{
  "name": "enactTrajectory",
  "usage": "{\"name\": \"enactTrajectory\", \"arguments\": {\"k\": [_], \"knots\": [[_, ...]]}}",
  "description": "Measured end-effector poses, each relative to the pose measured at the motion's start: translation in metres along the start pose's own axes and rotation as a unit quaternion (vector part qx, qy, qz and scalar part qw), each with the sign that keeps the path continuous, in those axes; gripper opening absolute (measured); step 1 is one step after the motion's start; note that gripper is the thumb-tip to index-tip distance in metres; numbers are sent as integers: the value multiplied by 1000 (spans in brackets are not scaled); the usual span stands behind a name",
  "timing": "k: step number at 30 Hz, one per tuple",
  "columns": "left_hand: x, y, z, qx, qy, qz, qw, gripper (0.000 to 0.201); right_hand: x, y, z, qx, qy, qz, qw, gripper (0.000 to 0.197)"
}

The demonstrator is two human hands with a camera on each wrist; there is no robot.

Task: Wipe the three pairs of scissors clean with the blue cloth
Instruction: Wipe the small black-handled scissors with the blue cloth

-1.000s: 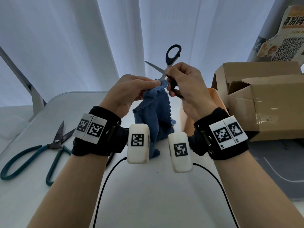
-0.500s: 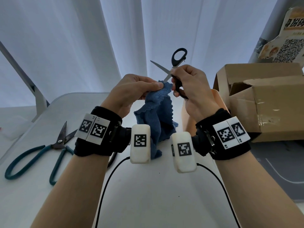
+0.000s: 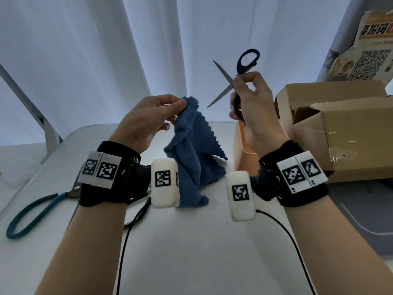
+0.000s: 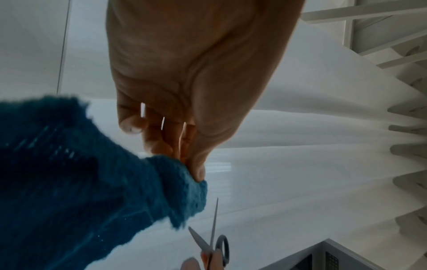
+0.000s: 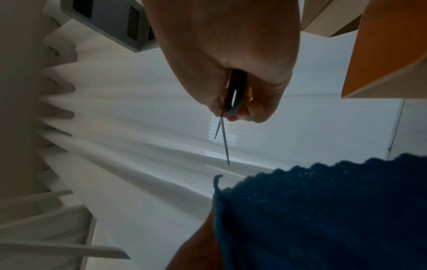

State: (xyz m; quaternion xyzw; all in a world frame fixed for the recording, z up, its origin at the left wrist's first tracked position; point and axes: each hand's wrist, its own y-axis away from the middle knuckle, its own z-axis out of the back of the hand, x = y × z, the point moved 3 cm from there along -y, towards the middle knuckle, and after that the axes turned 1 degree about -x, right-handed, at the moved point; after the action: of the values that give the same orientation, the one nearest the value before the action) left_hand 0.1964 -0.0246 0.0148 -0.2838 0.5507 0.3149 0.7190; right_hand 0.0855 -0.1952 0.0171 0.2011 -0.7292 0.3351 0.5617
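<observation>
While my right hand point(image 3: 253, 107) gripped the black scissors point(image 3: 236, 81) by the lower handle, they were up in the air with the blades open like an X. One long blade pointed down toward my left hand point(image 3: 146, 120), and its tip was near the blue cloth point(image 3: 191, 154) but not touching. My left hand pinched the cloth by its top edge, and the rest hung down over the bench point(image 3: 191, 252). I think the cloth hand was the nearer one to reach that blade.
</observation>
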Motion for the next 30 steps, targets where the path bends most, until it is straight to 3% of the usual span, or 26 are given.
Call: {"name": "enactTrajectory", "arguments": {"k": [6, 13, 21, 24, 30], "knots": [[-2, -1, -3, 9, 5, -17, 1000, 16, -4, 10, -8, 53, 31, 25, 998, 9], [-2, -2, 0, -10, -13, -38, 999, 19, -11, 11, -11, 46, 22, 20, 999, 7], [-1, -3, -4, 14, 94, -33, 995, 23, -10, 11, -13, 82, -47, 15, 995, 17], [-2, -2, -4, 17, 150, -10, 989, 26, -9, 11, -14, 81, -4, 35, 996, 19], [2, -3, -5, -43, 197, 77, 976, 37, -10, 11, -15, 89, 39, 35, 995, 24]]}}
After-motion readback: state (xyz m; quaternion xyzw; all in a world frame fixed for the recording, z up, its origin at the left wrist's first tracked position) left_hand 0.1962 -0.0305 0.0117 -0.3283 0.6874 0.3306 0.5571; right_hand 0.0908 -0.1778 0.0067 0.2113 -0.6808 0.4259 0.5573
